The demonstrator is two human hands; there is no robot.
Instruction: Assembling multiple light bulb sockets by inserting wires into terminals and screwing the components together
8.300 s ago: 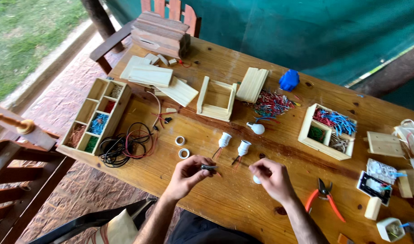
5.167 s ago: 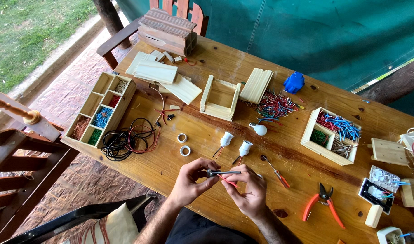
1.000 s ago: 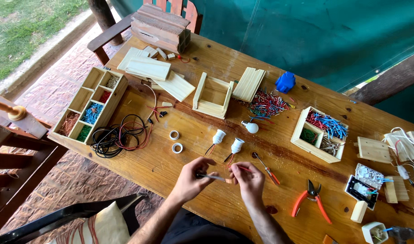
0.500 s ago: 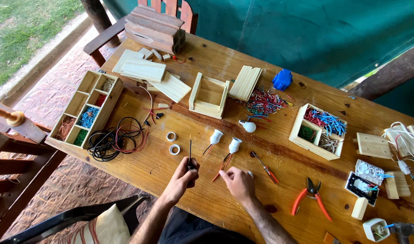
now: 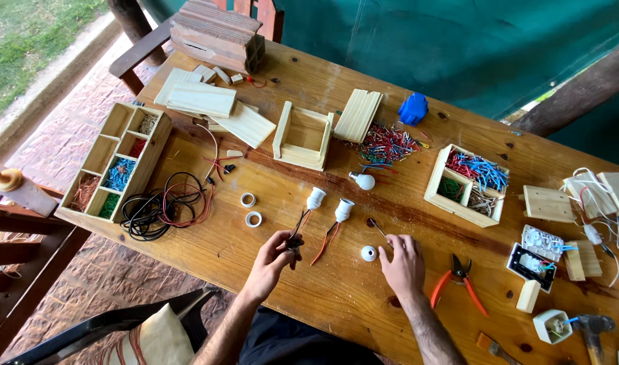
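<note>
On the long varnished wooden bench (image 5: 309,284) the left hand (image 5: 274,260) is raised a little off the surface, its fingertips pinched on the dark end of the red and black wires (image 5: 298,228) that run up to a white lamp socket (image 5: 315,199). Just to the right lies a second white lamp socket (image 5: 344,210) with its own red leads trailing toward the person. The right hand (image 5: 403,263) rests palm down on the bench, its fingertips at the handle of a thin screwdriver (image 5: 378,227) lying there; whether it grips the tool cannot be told. A small white round cap (image 5: 369,253) sits just beside that hand, on its left. Orange-handled pliers (image 5: 458,282) lie near it on the right. Further left are two white tape rings (image 5: 250,209) and a coil of black and red cable (image 5: 162,211), beside a divided wooden tray of coloured wire scraps (image 5: 113,165)
</note>
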